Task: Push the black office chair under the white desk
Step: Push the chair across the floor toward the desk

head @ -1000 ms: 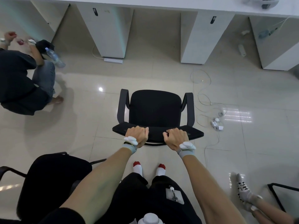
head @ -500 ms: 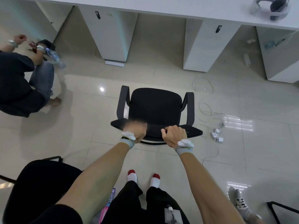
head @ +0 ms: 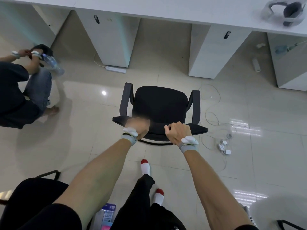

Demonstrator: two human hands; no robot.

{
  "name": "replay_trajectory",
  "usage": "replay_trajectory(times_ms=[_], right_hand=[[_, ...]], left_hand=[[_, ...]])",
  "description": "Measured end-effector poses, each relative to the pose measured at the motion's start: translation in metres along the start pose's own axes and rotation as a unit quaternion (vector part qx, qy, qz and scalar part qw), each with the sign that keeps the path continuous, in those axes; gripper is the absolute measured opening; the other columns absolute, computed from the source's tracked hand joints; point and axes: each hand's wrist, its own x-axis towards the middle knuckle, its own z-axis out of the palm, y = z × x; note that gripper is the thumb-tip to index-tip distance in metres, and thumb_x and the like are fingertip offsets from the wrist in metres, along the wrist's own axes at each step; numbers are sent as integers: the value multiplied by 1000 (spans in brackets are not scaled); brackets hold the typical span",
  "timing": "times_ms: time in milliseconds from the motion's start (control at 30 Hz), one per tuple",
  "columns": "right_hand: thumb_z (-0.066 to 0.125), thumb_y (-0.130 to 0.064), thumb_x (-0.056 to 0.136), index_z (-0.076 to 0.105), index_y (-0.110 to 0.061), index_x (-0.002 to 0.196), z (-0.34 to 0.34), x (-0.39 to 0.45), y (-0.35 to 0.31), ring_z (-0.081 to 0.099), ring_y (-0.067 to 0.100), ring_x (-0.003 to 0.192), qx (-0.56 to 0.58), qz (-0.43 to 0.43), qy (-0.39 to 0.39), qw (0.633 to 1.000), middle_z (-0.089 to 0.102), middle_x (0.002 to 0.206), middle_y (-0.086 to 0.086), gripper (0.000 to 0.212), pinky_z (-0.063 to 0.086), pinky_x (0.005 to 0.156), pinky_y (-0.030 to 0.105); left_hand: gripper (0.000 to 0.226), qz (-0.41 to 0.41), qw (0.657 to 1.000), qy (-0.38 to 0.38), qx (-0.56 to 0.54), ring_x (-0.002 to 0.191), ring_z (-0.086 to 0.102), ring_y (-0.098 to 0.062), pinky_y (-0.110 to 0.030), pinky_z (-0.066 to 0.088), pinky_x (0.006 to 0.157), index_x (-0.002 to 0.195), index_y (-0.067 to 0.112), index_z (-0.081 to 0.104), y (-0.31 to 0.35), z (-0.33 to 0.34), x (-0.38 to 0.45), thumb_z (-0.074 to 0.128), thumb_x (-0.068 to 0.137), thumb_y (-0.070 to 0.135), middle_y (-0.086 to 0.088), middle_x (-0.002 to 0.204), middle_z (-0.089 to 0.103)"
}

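Observation:
The black office chair (head: 160,103) stands on the tiled floor in the middle of the view, seat facing the white desk (head: 149,7) that runs along the top. Both armrests point toward the gap between two white desk pedestals. My left hand (head: 138,127) grips the left part of the chair's backrest top edge. My right hand (head: 178,131) grips the same edge further right. A stretch of floor separates the chair's front from the desk opening.
A crouching person (head: 18,90) with a water bottle is at the left. Loose white cables and adapters (head: 222,143) lie right of the chair. A power strip (head: 115,69) lies by the left pedestal. Another black chair (head: 33,196) is at lower left. A headset (head: 282,12) rests on the desk.
The chair has rolled forward toward the desk with both hands on its backrest, and I have stepped forward behind it. The desk appears nearer.

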Motion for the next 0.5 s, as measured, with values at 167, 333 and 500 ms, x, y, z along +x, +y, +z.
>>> replay_trajectory(times_ms=[167, 333, 500], right_hand=[[39, -42, 107, 81, -12, 88, -19, 53, 2, 58, 35, 72, -5, 3, 6, 1000, 72, 82, 10, 55, 47, 69, 38], [39, -43, 108, 85, -15, 98, -38, 109, 3, 57, 34, 73, -13, 4, 0, 1000, 77, 90, 11, 54, 46, 70, 38], [41, -43, 107, 84, -16, 94, -56, 154, 3, 71, 37, 80, -16, 13, -2, 1000, 77, 88, 10, 53, 56, 76, 40]], left_hand=[[59, 2, 1000, -4, -3, 96, 72, -41, -43, 53, 85, 104, 8, 77, -5, -20, 53, 28, 115, 39, -16, 104, 77], [59, 6, 1000, -6, -5, 90, 69, -39, -40, 45, 77, 102, 7, 76, -12, -40, 109, 29, 115, 39, -16, 104, 76], [57, 13, 1000, -5, -5, 81, 63, -35, -38, 43, 75, 99, 7, 75, -17, -59, 154, 29, 115, 39, -15, 101, 76]])
